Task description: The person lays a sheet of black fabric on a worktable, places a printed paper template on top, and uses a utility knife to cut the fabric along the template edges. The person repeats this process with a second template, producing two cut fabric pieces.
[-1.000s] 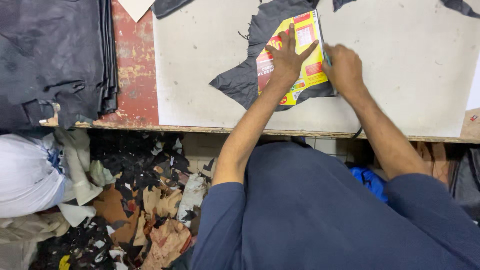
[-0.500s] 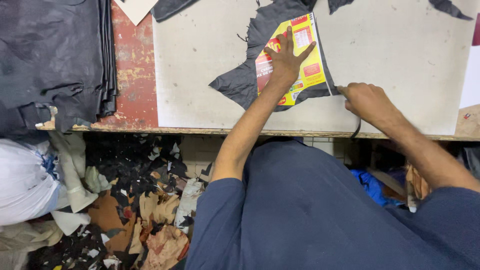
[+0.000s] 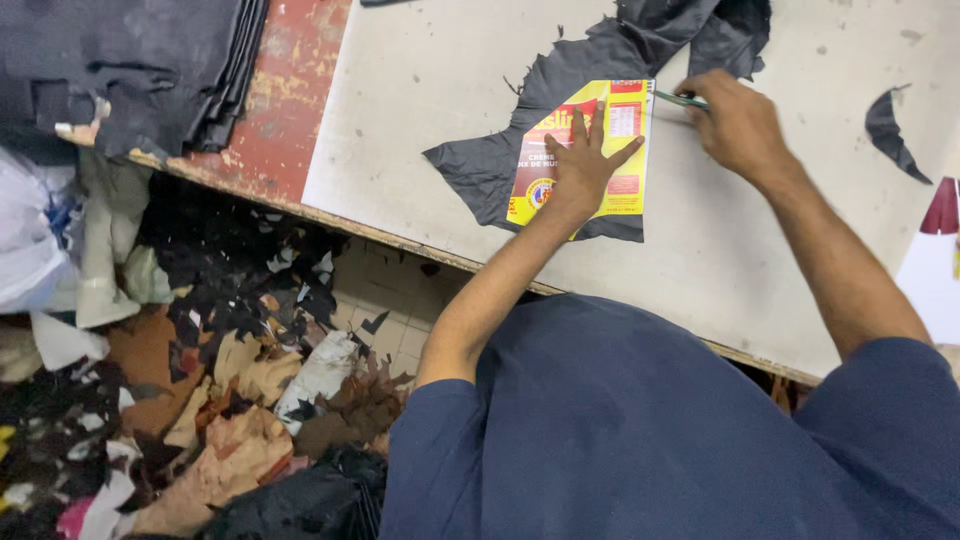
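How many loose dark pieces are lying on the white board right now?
2: the large dark piece under the yellow card, and a small dark scrap at right. Others may lie out of frame.

A stack of dark sheets (image 3: 130, 70) lies on the red table edge (image 3: 290, 100), above floor scraps (image 3: 230, 400).

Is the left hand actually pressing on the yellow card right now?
Touching. The head view shows the left hand spread flat on the yellow card, fingers overlapping its face with no gap.
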